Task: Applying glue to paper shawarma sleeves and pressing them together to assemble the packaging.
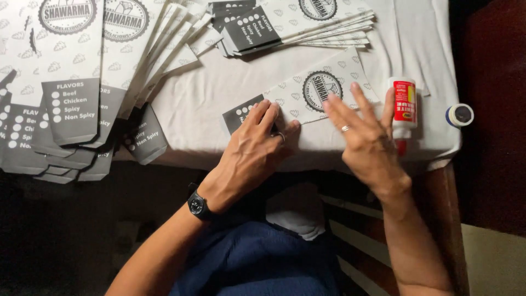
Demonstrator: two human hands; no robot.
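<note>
Two hands press a flat white paper sleeve with a grey printed end and round grey emblem [307, 96] near the front edge of the tabletop [219, 87].

Sleeve lies flat and slanted on the white cloth cover, thin matte paper with small repeating pattern. Left hand [255, 145], ring and black wristwatch, fingers loosely curled, presses the grey end, gripping nothing. Right hand [364, 129], ring, open with fingers spread flat on the sleeve's other end. White plastic glue bottle with red label and red tip [404, 112] lies just beside the right hand; round white cap [459, 115] at the right edge. Fanned stacks of like sleeves [82, 82] cover the left and back.
</note>
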